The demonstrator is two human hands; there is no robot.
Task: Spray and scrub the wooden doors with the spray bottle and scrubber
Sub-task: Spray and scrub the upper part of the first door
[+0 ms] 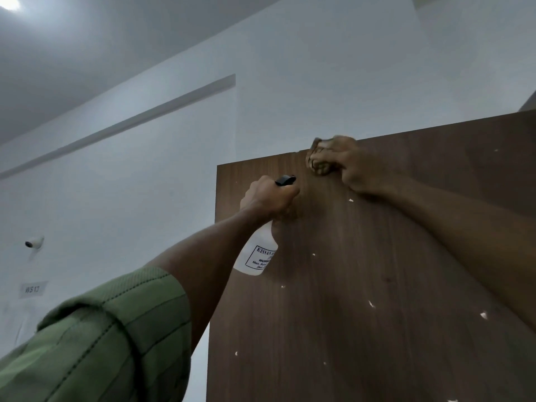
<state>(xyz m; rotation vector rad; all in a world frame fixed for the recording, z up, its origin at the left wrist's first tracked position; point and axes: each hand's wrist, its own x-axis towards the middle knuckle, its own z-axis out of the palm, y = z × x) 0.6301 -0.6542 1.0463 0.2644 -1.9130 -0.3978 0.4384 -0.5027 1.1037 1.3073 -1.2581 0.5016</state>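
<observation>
Plain pale grey-white wall (319, 68) fills most of view. Ceiling (72, 53) upper left, bright ceiling light (8, 2) in top-left corner. Long raised strip (121, 126) runs diagonally along wall. Small white security camera (34, 243) mounted low left; label reading "WS 17" (32, 289) below it. Dim, cool lighting.

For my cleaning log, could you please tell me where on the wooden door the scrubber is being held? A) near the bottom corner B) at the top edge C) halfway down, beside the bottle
B: the right hand presses the scrubber against the wooden door at its top edge, above the spray bottle.
</observation>
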